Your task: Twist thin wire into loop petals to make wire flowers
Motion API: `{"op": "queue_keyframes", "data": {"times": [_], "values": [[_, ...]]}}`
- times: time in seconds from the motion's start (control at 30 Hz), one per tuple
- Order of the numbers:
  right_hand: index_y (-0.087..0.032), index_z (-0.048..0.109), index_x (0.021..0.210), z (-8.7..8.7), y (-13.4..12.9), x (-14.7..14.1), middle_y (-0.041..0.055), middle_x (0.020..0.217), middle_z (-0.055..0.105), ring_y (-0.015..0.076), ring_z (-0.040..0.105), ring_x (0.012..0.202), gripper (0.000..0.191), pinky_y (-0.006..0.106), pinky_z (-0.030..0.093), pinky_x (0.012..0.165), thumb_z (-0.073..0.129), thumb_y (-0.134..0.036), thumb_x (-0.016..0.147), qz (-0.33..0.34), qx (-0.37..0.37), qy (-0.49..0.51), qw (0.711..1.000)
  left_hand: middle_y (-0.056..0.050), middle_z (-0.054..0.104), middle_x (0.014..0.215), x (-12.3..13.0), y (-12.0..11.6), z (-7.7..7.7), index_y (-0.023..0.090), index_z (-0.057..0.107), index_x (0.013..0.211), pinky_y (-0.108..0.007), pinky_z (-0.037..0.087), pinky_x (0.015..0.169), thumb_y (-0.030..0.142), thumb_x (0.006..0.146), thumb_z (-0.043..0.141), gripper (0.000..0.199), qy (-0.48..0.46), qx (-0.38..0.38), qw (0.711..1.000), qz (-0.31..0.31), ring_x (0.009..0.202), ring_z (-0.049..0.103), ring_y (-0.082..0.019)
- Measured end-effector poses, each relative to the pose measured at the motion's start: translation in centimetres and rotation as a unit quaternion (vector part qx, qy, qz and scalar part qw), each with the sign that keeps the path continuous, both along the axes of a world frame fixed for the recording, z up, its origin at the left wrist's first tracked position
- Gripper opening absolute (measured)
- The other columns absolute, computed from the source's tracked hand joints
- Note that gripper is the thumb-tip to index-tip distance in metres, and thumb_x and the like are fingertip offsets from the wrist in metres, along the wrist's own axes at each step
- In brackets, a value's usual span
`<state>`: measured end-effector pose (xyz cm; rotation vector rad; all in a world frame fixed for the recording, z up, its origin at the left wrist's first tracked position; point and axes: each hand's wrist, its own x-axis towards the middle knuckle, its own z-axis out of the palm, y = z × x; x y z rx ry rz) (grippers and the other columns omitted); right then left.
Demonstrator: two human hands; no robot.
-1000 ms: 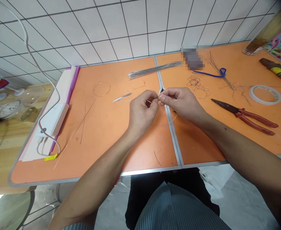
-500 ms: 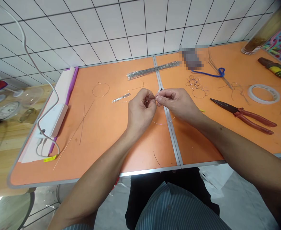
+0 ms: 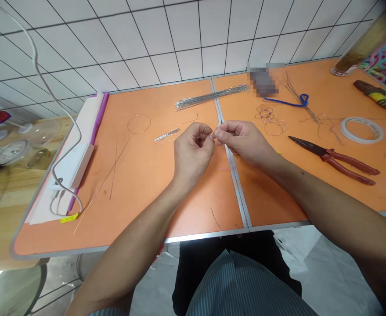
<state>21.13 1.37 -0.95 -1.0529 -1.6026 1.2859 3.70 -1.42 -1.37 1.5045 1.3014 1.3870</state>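
Note:
My left hand [image 3: 193, 151] and my right hand [image 3: 243, 139] meet above the seam of the orange table, fingers pinched close together. Between their fingertips is a thin wire [image 3: 213, 134]; part of it curves below the hands, faint against the table. The fingers hide most of it. Behind my left hand lie a small bundle of short wires [image 3: 167, 134] and a longer bundle of straight wires [image 3: 209, 97]. Right of my right hand are wire loops shaped like a flower [image 3: 265, 113] and pliers [image 3: 331, 153] with red handles.
A wire ring [image 3: 139, 124] and crossed loose wires [image 3: 113, 166] lie on the left. At the left edge is a white power strip [image 3: 72, 169] with a cable. To the right are a roll of tape [image 3: 346, 131], a blue bent wire [image 3: 283, 102] and a yellow-black cutter [image 3: 379, 97].
Both hands stay nearly in place, with small finger shifts. The wire curve hanging below them has moved slightly and looks fainter.

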Motion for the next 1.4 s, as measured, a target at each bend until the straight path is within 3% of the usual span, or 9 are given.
{"op": "queue_keyframes", "data": {"times": [0.23,0.37,0.53,0.73,1.0,1.23,1.4], "values": [[-0.024,0.077,0.087,-0.41,0.16,-0.02,0.0028,0.094,0.077,0.0208,0.069,0.092,0.030,0.036,0.053,0.087,0.081,-0.052,0.095,0.005,0.039,0.010,0.999,0.002,0.069,0.078,0.01,-0.07,0.15,0.024,0.063,0.084,-0.028,0.050,0.059,0.015,0.090,0.067,0.012,-0.004,0.002,1.000,-0.020,0.063,0.060,-0.013],[-0.024,0.078,0.089,-0.63,0.23,0.07,0.0025,0.095,0.077,0.0208,0.069,0.094,0.027,0.036,0.053,0.090,0.082,-0.050,0.095,0.010,0.036,0.013,0.999,0.002,0.070,0.078,-0.01,-0.07,0.20,0.023,0.063,0.083,-0.028,0.051,0.059,0.016,0.090,0.067,0.011,-0.019,0.003,0.999,-0.032,0.061,0.062,-0.012],[-0.022,0.078,0.090,-0.63,0.22,0.09,0.0032,0.093,0.076,0.0182,0.064,0.087,0.031,0.031,0.049,0.078,0.084,-0.052,0.093,0.018,0.008,0.048,0.999,0.003,0.068,0.075,-0.01,-0.07,0.23,0.023,0.063,0.082,-0.026,0.055,0.059,0.014,0.089,0.067,0.012,-0.032,0.012,0.999,-0.037,0.064,0.066,-0.012],[-0.020,0.076,0.086,-0.36,0.09,-0.15,-0.0009,0.077,0.063,0.0114,0.041,0.063,0.031,0.029,0.028,0.055,0.089,-0.047,0.088,0.010,-0.030,0.084,0.996,0.002,0.069,0.075,-0.15,-0.01,0.11,0.023,0.064,0.083,-0.027,0.056,0.062,0.012,0.090,0.066,0.013,-0.026,0.023,0.998,-0.046,0.068,0.070,-0.014],[-0.019,0.071,0.081,-0.36,-0.10,-0.54,-0.0048,0.069,0.049,0.0098,0.028,0.059,0.023,0.031,0.018,0.054,0.083,-0.037,0.088,0.009,-0.077,0.123,0.989,0.002,0.072,0.080,-0.10,0.07,-0.25,0.021,0.066,0.082,-0.025,0.057,0.064,0.010,0.090,0.066,0.013,-0.009,0.041,0.998,-0.047,0.067,0.070,-0.012],[-0.020,0.066,0.080,0.15,-0.22,-0.63,-0.0041,0.069,0.049,0.0108,0.033,0.061,0.021,0.031,0.020,0.055,0.078,-0.033,0.090,0.018,-0.054,0.078,0.995,0.003,0.068,0.077,-0.04,0.09,-0.05,0.022,0.066,0.084,-0.025,0.059,0.062,0.011,0.088,0.064,0.011,-0.035,0.015,0.998,-0.044,0.067,0.068,-0.012],[-0.020,0.064,0.077,0.17,-0.09,-0.77,-0.0023,0.072,0.053,0.0102,0.034,0.060,0.016,0.030,0.020,0.055,0.076,-0.026,0.085,0.019,-0.101,0.101,0.990,0.002,0.069,0.077,0.03,0.07,-0.04,0.022,0.066,0.084,-0.024,0.057,0.060,0.012,0.087,0.066,0.010,-0.042,0.014,0.998,-0.050,0.067,0.067,-0.012]]}}
